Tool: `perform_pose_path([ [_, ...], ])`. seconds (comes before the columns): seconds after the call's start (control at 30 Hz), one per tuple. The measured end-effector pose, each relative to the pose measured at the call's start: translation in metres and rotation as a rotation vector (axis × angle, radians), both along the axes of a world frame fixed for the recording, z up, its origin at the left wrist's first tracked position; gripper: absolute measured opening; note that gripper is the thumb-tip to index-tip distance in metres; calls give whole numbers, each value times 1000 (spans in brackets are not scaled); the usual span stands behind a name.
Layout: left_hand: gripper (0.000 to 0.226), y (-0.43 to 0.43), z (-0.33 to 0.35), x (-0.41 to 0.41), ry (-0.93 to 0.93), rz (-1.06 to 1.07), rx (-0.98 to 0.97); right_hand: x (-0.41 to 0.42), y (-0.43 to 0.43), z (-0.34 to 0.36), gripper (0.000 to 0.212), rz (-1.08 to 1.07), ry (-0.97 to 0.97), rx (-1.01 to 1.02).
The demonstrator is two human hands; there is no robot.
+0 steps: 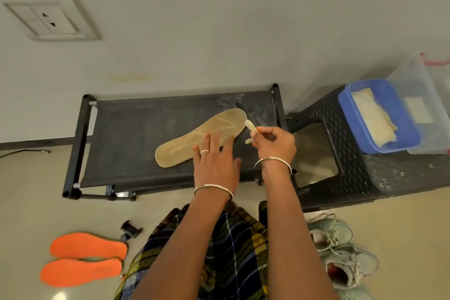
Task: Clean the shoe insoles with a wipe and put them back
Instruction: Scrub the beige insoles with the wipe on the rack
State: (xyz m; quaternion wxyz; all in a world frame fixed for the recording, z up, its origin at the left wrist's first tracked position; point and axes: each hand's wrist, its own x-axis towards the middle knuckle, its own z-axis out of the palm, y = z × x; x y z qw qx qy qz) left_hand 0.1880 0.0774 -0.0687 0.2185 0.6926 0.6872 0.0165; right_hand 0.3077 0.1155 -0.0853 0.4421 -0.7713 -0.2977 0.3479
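the tan insole (194,139) lay flat on the black rack (136,143); the left hand (215,161) pressed it with straight spread fingers; the right hand (275,143), just beside its toe end, pinched a crumpled wipe (250,126).

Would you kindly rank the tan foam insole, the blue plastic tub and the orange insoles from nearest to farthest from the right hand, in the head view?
1. Tan foam insole, just left of the right hand.
2. Blue plastic tub, on the black stool, right.
3. Orange insoles, floor, far left.
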Motion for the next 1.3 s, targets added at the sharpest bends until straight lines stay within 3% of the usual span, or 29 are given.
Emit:
perform_pose_path([
  [0.1,76,5,-27,0,113,-119,-257,-1,13,-5,19,88,-106,60],
  [0.3,93,18,-46,-1,140,-199,-394,8,35,-21,26,127,-124,36],
  [0.4,98,23,-51,-5,123,-230,-421,6,46,-24,34,217,-101,-14],
  [0.53,102,27,-53,-9,115,-245,-432,-1,59,-29,32,426,-230,-28],
  [0.9,98,32,-61,-14,135,-286,-453,-2,84,-58,18,477,-438,-89],
  [1.07,99,34,-64,-15,137,-297,-470,-10,85,-53,13,738,-415,-210],
  [1.3,102,36,-64,-15,135,-301,-499,-7,89,-56,9,469,-557,-54],
])
